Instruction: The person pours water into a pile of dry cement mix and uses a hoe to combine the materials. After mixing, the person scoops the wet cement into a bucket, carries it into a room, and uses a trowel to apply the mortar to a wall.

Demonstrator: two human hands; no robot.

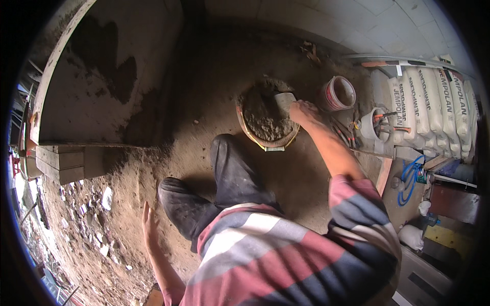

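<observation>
A bucket of wet grey mortar (265,122) sits on the dirt floor in front of my knees. My right hand (303,109) grips a trowel (283,102) over the right side of the mortar, its handle hidden in my fingers. My left hand (149,222) is held low at the left beside my knee, fingers apart and holding nothing, above the rubble-strewn ground. A red and white pail (340,93) stands just right of the mortar bucket.
A large dark board (107,61) rests on blocks (60,166) at upper left. Stacked white sacks (429,107) line the right, beside a white bucket of tools (372,130). A blue hose (408,181) and assorted boxes lie at lower right. A pale wall (367,23) is behind.
</observation>
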